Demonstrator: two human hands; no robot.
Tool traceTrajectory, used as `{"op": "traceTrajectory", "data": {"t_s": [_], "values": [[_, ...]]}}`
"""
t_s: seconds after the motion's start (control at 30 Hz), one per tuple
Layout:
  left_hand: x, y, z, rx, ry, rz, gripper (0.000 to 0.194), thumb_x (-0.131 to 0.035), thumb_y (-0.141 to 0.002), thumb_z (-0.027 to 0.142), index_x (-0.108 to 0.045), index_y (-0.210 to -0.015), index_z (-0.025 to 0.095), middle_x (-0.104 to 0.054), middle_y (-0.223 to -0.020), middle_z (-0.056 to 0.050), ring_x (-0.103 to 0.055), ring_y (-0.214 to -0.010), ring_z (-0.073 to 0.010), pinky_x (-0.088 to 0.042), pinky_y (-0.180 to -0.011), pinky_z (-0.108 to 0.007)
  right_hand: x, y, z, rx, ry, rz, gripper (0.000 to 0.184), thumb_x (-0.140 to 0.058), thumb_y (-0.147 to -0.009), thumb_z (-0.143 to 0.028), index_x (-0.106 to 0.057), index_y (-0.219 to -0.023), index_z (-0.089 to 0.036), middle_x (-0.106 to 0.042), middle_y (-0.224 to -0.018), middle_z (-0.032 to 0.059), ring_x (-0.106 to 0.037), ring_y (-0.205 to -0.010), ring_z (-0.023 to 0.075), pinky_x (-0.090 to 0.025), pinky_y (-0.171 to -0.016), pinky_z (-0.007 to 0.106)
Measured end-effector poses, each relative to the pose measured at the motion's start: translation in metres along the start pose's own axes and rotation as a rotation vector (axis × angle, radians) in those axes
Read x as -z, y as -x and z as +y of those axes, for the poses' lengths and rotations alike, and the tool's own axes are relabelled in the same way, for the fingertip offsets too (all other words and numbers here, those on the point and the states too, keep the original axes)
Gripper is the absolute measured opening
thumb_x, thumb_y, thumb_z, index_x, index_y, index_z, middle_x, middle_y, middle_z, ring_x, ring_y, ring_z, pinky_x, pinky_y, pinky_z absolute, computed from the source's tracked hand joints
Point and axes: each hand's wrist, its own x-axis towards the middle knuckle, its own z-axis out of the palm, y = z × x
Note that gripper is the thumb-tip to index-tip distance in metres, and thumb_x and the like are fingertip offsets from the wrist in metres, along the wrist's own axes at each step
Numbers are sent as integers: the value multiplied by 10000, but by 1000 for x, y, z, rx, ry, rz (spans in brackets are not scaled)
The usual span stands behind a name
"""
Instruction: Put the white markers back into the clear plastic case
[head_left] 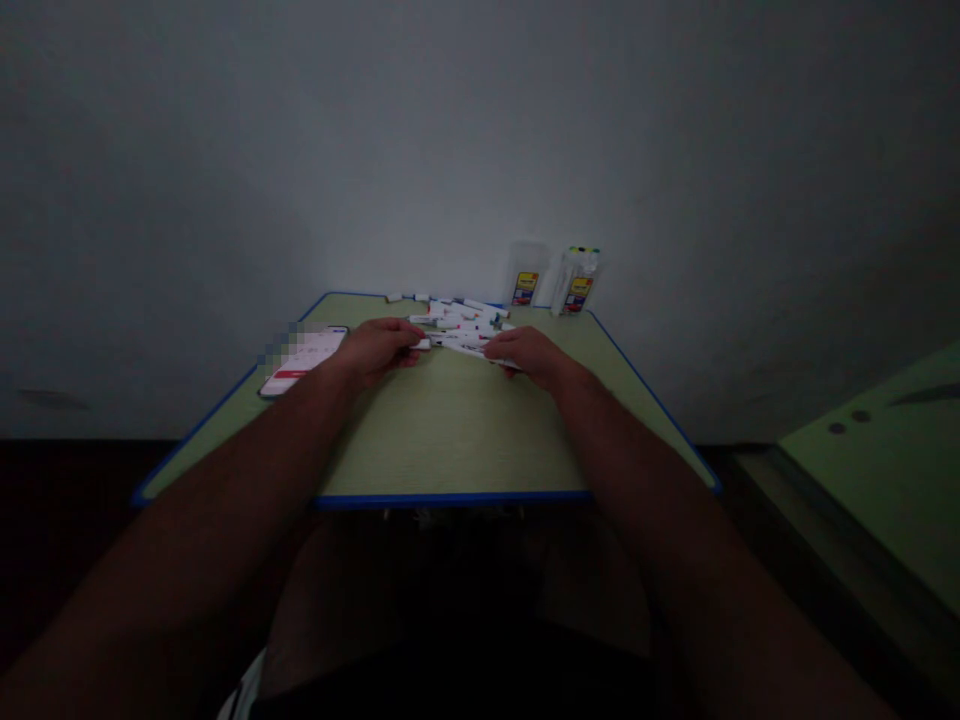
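Note:
Between the thumb and fingers of my left hand (379,350) is a short white marker cap (424,345). My right hand (527,352) is closed around a white marker (466,349), which slants with its narrow end toward the cap. That end lies close to the cap; whether they touch is too small to tell. Just beyond both hands lies a loose pile of white markers (457,323), some with coloured ends. At the table's back edge, two short white pieces, one a cap-like piece (394,297), lie apart from the pile.
A phone (306,358) with a lit screen lies left on the blue-edged table (450,440). A clear plastic case (527,275) stands at the back, and a second clear case (577,282) with markers in it stands to its right. A wall (450,150) rises behind.

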Motion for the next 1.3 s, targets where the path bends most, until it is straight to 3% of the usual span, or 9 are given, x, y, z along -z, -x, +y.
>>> {"op": "traceTrajectory", "data": {"t_s": [0.43, 0.73, 1.3], "values": [[-6, 3, -3, -22, -35, -92, 162, -665, -768, -27, -688, -718, 125, -643, -646, -48, -555, -497, -93, -475, -491, -202, -3, -2, 3, 50, 80, -50, 50, -742, -706, -236, -742, -678, -193, -570, -562, -17, -468, -497, 100, -403, -428, 215], [-8, 3, -5, -38, -69, -132, 149, -656, -768, -8, -689, -732, 132, -624, -605, -30, -554, -508, -107, -476, -491, -208, -2, -5, 10, 86, 101, -94, 143, -741, -682, -309, -762, -736, -178, -572, -551, -28, -470, -492, 92, -375, -449, 207], [-10, 5, -5, -44, -96, -178, 159, -654, -782, -1, -694, -735, 146, -631, -606, -33, -574, -507, -105, -481, -488, -198, -2, -2, 6, 104, 88, -123, 123, -745, -715, -262, -779, -799, -179, -590, -582, -17, -473, -496, 86, -382, -450, 206]]}}
